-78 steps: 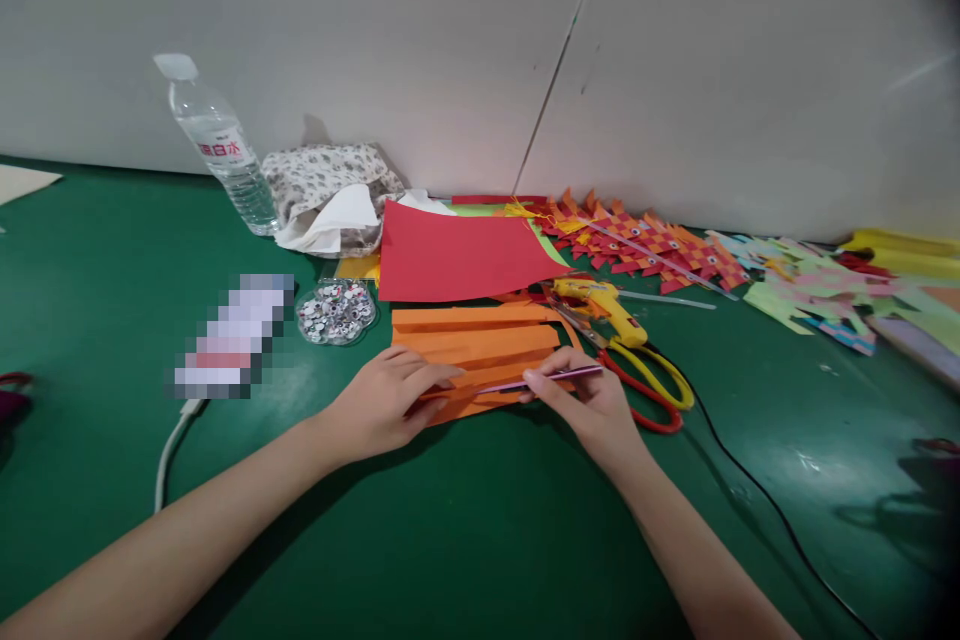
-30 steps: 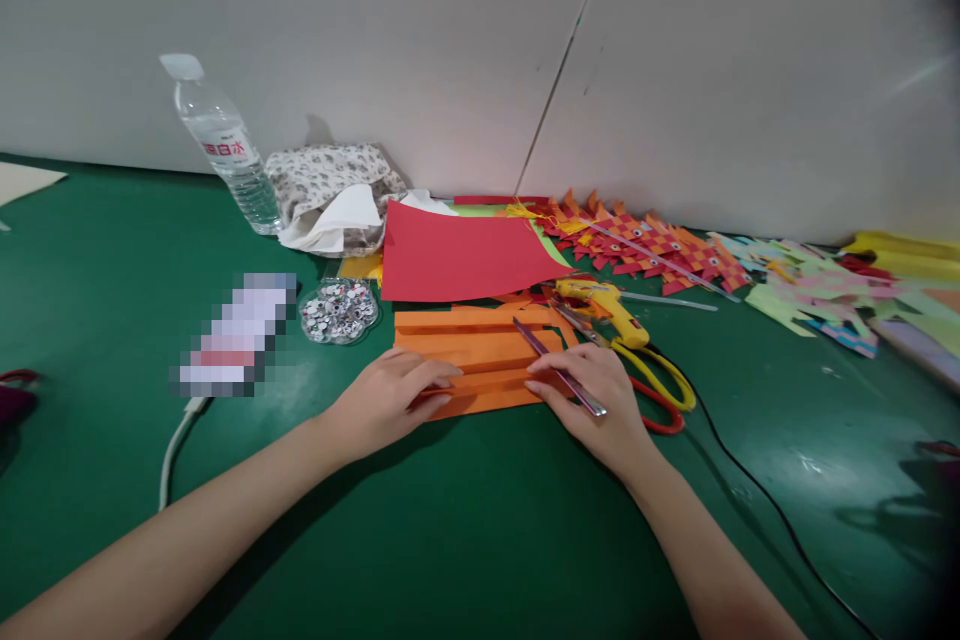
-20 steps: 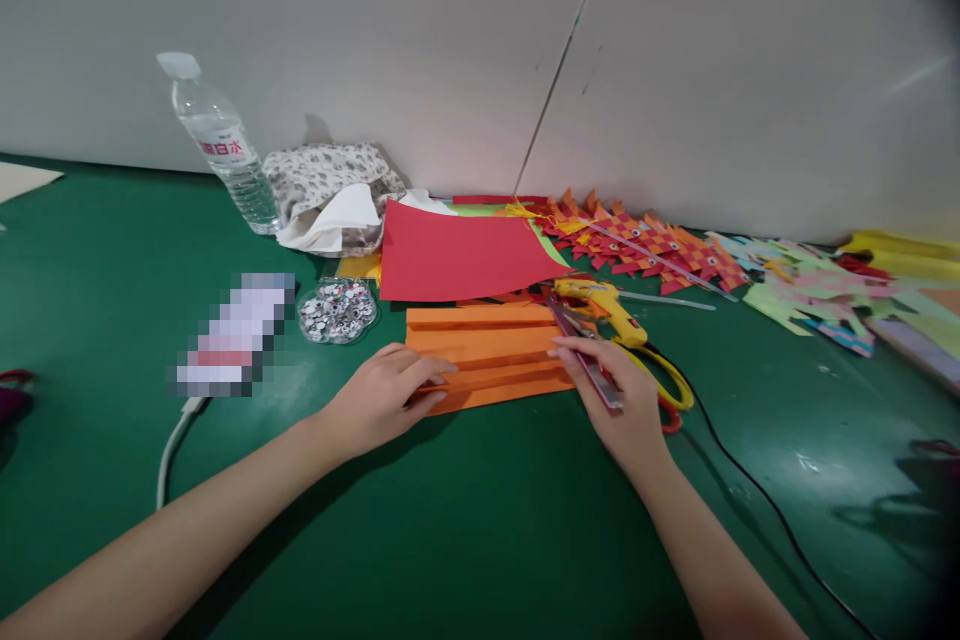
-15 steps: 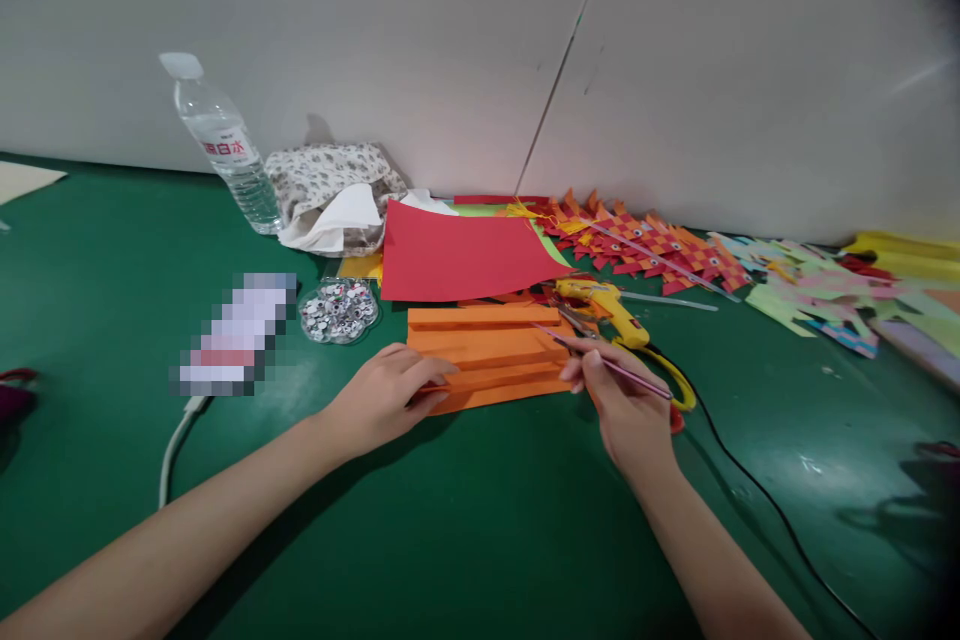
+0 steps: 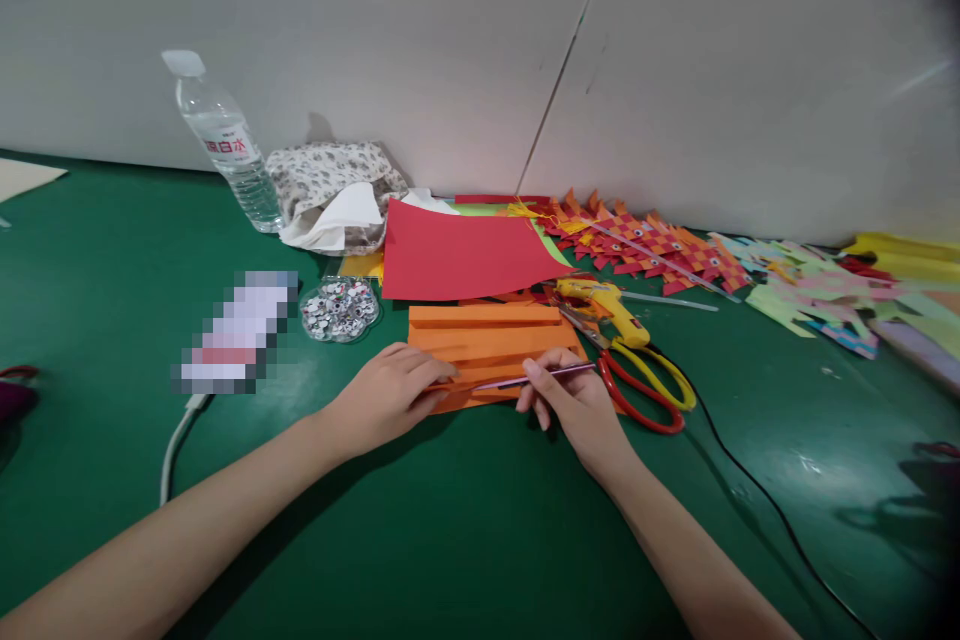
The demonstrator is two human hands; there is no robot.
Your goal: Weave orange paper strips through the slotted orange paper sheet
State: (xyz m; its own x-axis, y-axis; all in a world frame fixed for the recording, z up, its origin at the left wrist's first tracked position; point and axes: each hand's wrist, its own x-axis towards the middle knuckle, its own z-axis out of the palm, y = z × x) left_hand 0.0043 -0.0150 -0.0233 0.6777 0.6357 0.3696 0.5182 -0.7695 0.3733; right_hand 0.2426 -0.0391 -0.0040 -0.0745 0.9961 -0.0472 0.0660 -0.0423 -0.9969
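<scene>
An orange sheet of paper (image 5: 491, 328) with raised parallel folds lies on the green table in front of me. My left hand (image 5: 391, 388) pinches its lower left edge at one of the folds; the fingertips are partly hidden. Between the thumb and fingers of my right hand (image 5: 570, 405) is a slim pink pen-like tool (image 5: 576, 370). Its tip points left, over the lowest fold near my left fingers. I cannot make out exactly what kind of tool it is. Scissors (image 5: 643, 402) with red and yellow handles lie just right of the paper.
Behind the orange sheet are red paper (image 5: 472, 255) and a yellow glue gun (image 5: 604, 305). Woven paper fish (image 5: 652, 245) and paper scraps (image 5: 817, 285) lie further right. On the left are a case of googly eyes (image 5: 340, 310), a phone (image 5: 244, 330) and a water bottle (image 5: 229, 155).
My right hand has moved left and slightly down with the pink tool, from the sheet's upper right to its lowest fold, uncovering the scissor handles. My left hand stays in place.
</scene>
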